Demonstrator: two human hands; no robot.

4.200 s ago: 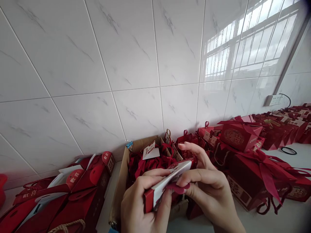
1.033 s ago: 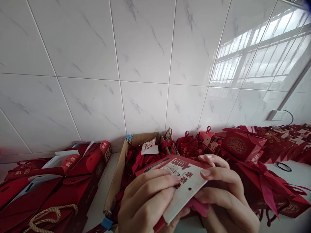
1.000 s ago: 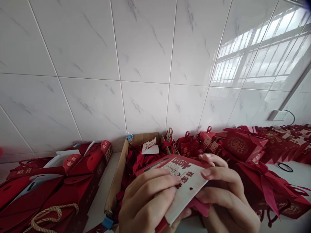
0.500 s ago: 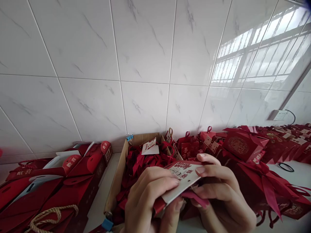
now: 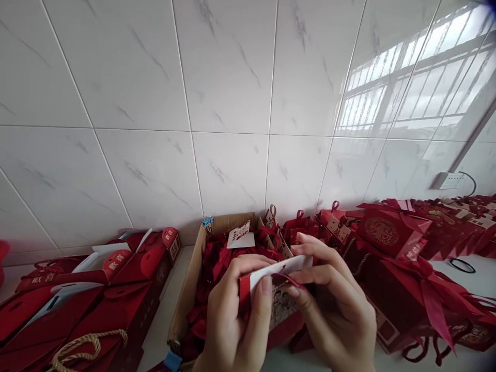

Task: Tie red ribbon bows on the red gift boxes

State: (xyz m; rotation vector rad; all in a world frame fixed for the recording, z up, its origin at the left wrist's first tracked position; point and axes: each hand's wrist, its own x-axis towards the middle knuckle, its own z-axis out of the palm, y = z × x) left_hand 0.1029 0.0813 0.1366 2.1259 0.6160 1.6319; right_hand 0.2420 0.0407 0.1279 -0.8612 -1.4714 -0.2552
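Observation:
A small red-and-white printed card (image 5: 289,265) is held up between my two hands, over the near right part of the cardboard box. My left hand (image 5: 238,310) grips its left end, the thumb pressed on the near face and the fingers behind. My right hand (image 5: 333,299) pinches a dark red ribbon (image 5: 291,281) at the card's upper edge between thumb and forefinger. Its other fingers are raised. A patterned face shows below the ribbon, partly covered by my hands. The cardboard box (image 5: 189,289) holds red ribbons (image 5: 217,263) and a loose printed card (image 5: 241,236).
Red gift boxes (image 5: 132,305) with a twisted cord handle (image 5: 87,343) stand on the left. Ribbon-tied red boxes (image 5: 391,232) fill the right side. A black ring (image 5: 462,265) lies on the white table (image 5: 439,271). Behind is a tiled wall (image 5: 232,77) with a socket strip (image 5: 449,180).
The card has been tilted up, so its near face and edge show instead of its top. My right hand has moved left and now pinches the ribbon at the upper edge.

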